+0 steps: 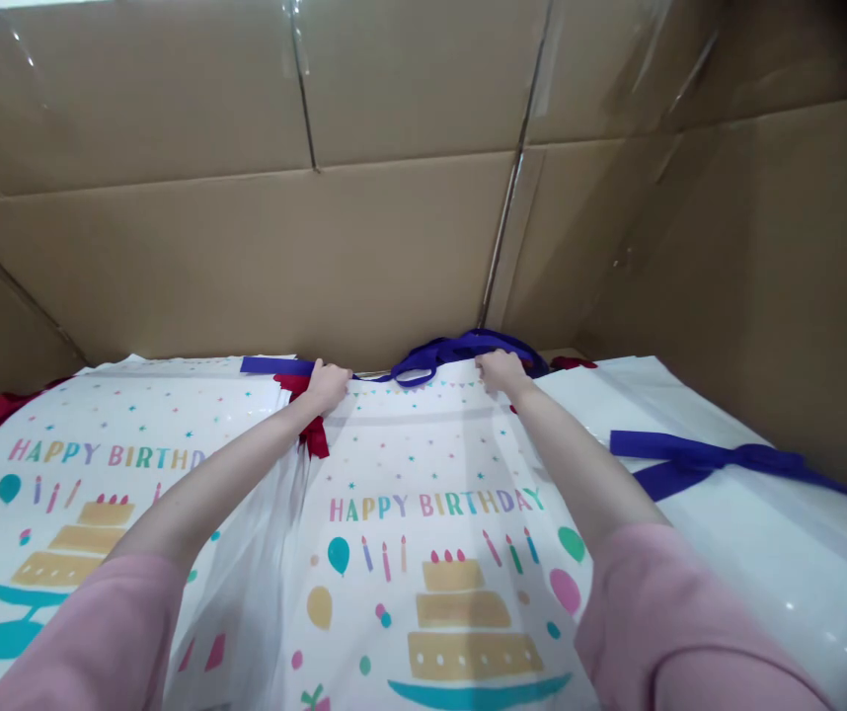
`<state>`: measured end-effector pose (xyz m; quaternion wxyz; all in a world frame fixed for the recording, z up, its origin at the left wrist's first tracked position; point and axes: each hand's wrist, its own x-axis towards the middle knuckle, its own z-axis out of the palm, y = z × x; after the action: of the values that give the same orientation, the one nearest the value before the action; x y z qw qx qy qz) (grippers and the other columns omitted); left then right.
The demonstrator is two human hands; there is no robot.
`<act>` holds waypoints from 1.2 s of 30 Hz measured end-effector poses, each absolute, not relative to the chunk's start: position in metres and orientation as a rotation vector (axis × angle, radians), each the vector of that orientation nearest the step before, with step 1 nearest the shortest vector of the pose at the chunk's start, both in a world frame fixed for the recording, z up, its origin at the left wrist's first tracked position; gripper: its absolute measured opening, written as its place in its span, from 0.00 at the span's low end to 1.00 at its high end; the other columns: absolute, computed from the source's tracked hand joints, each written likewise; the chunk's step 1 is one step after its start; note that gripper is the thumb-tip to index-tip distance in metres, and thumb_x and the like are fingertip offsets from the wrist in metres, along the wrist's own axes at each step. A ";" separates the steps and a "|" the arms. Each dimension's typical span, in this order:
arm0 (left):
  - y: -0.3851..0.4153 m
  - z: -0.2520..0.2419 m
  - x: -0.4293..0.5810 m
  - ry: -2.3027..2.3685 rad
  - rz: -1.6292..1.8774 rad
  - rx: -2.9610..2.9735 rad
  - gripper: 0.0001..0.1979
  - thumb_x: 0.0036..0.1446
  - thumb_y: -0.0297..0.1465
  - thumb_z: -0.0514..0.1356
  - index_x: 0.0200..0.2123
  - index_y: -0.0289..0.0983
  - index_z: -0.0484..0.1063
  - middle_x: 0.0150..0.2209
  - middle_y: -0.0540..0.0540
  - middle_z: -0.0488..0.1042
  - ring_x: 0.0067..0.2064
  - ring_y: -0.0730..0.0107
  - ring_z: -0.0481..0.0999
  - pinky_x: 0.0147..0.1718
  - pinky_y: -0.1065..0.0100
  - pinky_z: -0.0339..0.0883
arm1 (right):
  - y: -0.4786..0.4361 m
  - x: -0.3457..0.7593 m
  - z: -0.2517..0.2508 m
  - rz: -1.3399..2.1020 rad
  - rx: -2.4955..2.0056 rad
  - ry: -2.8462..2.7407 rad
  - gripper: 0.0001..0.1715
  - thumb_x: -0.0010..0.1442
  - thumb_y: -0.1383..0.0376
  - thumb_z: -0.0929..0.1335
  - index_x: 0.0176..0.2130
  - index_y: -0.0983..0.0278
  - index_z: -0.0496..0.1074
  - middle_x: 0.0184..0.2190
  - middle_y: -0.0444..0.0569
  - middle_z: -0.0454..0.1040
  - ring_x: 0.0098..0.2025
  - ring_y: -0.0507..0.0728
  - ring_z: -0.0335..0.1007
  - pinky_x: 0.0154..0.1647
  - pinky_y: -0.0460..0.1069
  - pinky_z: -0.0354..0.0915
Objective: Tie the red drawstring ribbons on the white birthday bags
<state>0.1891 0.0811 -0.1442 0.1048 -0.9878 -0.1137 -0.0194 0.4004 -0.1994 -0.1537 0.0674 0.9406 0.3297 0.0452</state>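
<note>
A large white gift bag (434,444) with "HAPPY BIRTHDAY" and a cake printed on it lies face up in the middle. My left hand (330,387) is closed on its top edge near the left corner. At the other top corner, my right hand (501,372) grips the same edge. Both arms are stretched forward. A purple ribbon (438,354) runs loosely behind the top edge and passes close to both hands. Dark red ribbon (315,434) hangs beside my left wrist. My fingertips are partly hidden behind the edge.
On the left lies another pile of birthday gift bags (109,415). White plastic-looking bags (690,395) are stacked on the right, with a purple ribbon bow (720,459) across them. Tall cardboard walls (282,267) with taped seams enclose the back and sides.
</note>
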 end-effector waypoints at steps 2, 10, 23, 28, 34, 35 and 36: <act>0.085 -0.146 0.189 -0.323 -0.094 -2.895 0.13 0.55 0.27 0.55 0.44 0.37 0.72 0.42 0.38 0.76 0.47 0.54 0.70 0.46 0.56 0.48 | -0.198 0.397 -0.160 0.215 2.850 1.005 0.18 0.55 0.70 0.66 0.46 0.64 0.72 0.48 0.57 0.71 0.52 0.63 0.62 0.48 0.54 0.56; 0.105 -0.157 0.188 -0.330 -0.068 -2.885 0.08 0.54 0.29 0.56 0.36 0.37 0.74 0.39 0.39 0.76 0.47 0.52 0.67 0.47 0.53 0.47 | -0.195 0.387 -0.177 0.330 2.993 0.936 0.18 0.60 0.69 0.61 0.49 0.65 0.69 0.47 0.59 0.70 0.47 0.62 0.67 0.44 0.54 0.59; 0.090 -0.153 0.187 -0.324 -0.221 -2.926 0.13 0.57 0.25 0.51 0.44 0.33 0.70 0.42 0.33 0.72 0.48 0.51 0.64 0.48 0.53 0.47 | -0.192 0.372 -0.178 0.264 3.095 0.912 0.25 0.62 0.68 0.59 0.59 0.63 0.60 0.49 0.58 0.71 0.50 0.63 0.66 0.48 0.54 0.59; 0.053 -0.135 0.146 -0.164 -0.349 -3.009 0.13 0.61 0.29 0.48 0.42 0.34 0.70 0.43 0.34 0.72 0.50 0.51 0.64 0.51 0.54 0.49 | -0.202 0.326 -0.160 0.021 2.921 1.044 0.22 0.60 0.63 0.62 0.53 0.66 0.67 0.56 0.60 0.64 0.55 0.66 0.61 0.48 0.55 0.61; 0.023 -0.135 0.056 -0.262 -0.407 -3.522 0.14 0.56 0.32 0.53 0.46 0.36 0.68 0.47 0.42 0.72 0.48 0.59 0.70 0.47 0.62 0.62 | -0.255 0.249 -0.149 -0.482 2.736 1.304 0.21 0.61 0.57 0.61 0.46 0.67 0.72 0.46 0.60 0.72 0.51 0.65 0.67 0.48 0.52 0.62; 0.020 -0.136 0.040 -0.333 -0.384 -3.646 0.16 0.55 0.33 0.54 0.47 0.36 0.67 0.49 0.42 0.71 0.49 0.60 0.70 0.47 0.62 0.63 | -0.269 0.237 -0.150 -0.503 2.742 1.316 0.23 0.61 0.56 0.60 0.47 0.68 0.71 0.46 0.60 0.72 0.51 0.65 0.67 0.48 0.51 0.62; 0.018 -0.137 0.025 -0.423 -0.336 -3.764 0.18 0.54 0.34 0.55 0.48 0.36 0.66 0.51 0.42 0.70 0.51 0.60 0.70 0.48 0.63 0.63 | -0.282 0.225 -0.151 -0.516 2.757 1.310 0.25 0.61 0.55 0.60 0.50 0.68 0.70 0.47 0.60 0.72 0.51 0.65 0.67 0.49 0.52 0.62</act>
<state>0.0247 0.0175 -0.1371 -0.3245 -0.9363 -0.1053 -0.0835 0.2253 -0.2825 -0.1510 0.0228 0.8904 0.4229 -0.1667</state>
